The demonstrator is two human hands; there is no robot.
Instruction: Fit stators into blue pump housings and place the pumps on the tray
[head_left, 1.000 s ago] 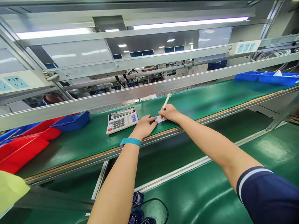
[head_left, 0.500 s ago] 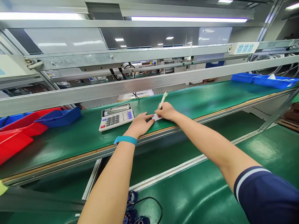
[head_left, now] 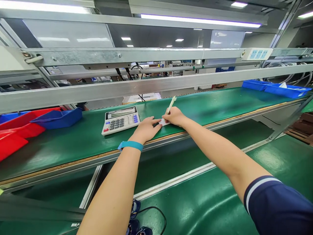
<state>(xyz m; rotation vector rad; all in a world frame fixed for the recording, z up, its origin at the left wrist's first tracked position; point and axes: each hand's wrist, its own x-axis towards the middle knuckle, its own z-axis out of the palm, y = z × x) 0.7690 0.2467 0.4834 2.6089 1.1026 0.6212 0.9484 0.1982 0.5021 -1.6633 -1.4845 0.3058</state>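
In the head view, right of the calculator [head_left: 120, 121], the right hand [head_left: 176, 117] has its fingers clamped on a pale pen [head_left: 172, 103] at a white slip [head_left: 163, 122], whose edge the left hand [head_left: 146, 129] touches, thumb and forefinger apart. Left of the calculator sit red bins [head_left: 11, 143] and a blue bin [head_left: 58, 118], contents unclear; far right of it, a blue tray [head_left: 286, 91] holds something white [head_left: 283, 85].

A green shelf [head_left: 70, 140] carries a calculator [head_left: 120, 121], a white paper slip [head_left: 163, 122], red bins [head_left: 12, 144] and blue bins [head_left: 58, 118].
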